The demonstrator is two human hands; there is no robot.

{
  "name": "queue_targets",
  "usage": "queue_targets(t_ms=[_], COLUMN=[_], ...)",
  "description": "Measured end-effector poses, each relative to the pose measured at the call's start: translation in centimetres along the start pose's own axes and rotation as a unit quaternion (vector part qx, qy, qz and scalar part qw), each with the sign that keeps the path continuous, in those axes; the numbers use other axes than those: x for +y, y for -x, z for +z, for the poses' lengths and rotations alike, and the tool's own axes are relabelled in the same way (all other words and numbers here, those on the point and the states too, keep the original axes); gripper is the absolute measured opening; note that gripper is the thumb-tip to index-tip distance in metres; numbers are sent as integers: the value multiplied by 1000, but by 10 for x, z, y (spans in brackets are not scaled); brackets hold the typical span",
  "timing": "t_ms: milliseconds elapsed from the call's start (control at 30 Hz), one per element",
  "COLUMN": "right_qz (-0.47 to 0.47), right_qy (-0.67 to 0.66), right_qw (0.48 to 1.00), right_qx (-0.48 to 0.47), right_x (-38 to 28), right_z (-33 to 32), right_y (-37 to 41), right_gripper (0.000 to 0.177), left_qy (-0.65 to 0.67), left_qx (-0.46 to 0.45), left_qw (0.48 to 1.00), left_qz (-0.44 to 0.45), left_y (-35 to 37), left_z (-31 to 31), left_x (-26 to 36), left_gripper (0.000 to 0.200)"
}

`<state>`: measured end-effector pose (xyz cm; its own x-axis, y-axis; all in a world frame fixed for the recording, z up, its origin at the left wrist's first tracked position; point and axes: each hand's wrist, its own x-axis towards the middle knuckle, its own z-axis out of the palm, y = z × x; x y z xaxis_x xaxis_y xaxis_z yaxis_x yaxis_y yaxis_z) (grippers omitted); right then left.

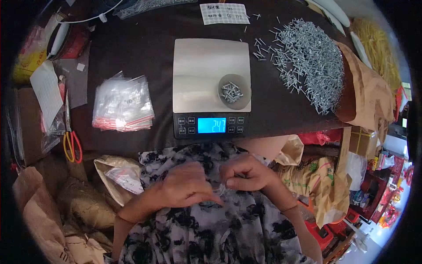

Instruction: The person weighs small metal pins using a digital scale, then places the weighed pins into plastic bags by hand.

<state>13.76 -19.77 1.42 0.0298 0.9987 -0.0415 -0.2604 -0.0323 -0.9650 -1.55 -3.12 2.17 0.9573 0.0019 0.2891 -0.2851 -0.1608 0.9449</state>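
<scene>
Both my hands are over my lap, just below the table edge. My left hand (187,185) is blurred by motion, its fingers bent. My right hand (246,173) is curled with thumb and fingers pressed together. Between them shows a bit of clear plastic (221,189), partly hidden by the fingers. In front of them a digital scale (211,57) lights up 247. On its plate a small round dish (241,103) holds several screws (231,92). Clear zip bags with red edges (123,103) lie stacked left of the scale.
A large pile of loose screws (314,61) spreads at the right, beside brown paper (369,83). Scissors (71,141) with orange and yellow handles lie at the left edge. A label sheet (225,14) is at the back. Paper bags (318,187) stand below the table.
</scene>
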Motion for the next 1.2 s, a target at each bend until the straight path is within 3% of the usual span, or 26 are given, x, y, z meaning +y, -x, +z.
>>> queue_targets(t_ms=[133,267,367,433,500,600,700,733,867,1033,1067,1200], right_qz=[-39,-33,-1,-11,40,6,-18,25,-27,-37,-32,-13], right_qy=[-41,10,94,188,197,428,528,529,555,602,566,588], right_qw=[998,995,983,956,917,813,768,774,747,668,694,704], right_qx=[40,90,159,227,344,395,361,347,365,435,445,398], right_x=[10,15,4,-4,-15,-12,-5,-7,5,13,9,2], right_z=[-2,-2,-6,-24,-38,-74,-98,-102,-122,-154,-154,-155], right_y=[9,11,5,5,2,-8,-20,-24,-46,-54,-55,-54], right_gripper=[21,18,12,9,6,15,27,32,24,17,15,20], left_qy=[9,-16,-39,-136,-188,-158,-84,-82,-96,-113,-118,-119], left_qx=[-20,75,62,8,-25,-37,-43,-44,-3,14,20,34], left_qw=[1000,996,997,991,981,986,995,995,995,993,993,992], left_qz=[4,42,39,-5,-32,-42,-44,-45,-15,-21,-18,-20], left_y=[-5,-8,-4,-10,-14,-6,4,6,0,3,3,5], left_z=[7,-2,-13,-25,-30,-30,-23,-21,-18,-19,-19,-19], left_x=[-3,5,1,13,18,12,-2,-3,-2,-4,-5,-7], left_gripper=[21,21,19,16,14,13,12,12,10,12,13,16])
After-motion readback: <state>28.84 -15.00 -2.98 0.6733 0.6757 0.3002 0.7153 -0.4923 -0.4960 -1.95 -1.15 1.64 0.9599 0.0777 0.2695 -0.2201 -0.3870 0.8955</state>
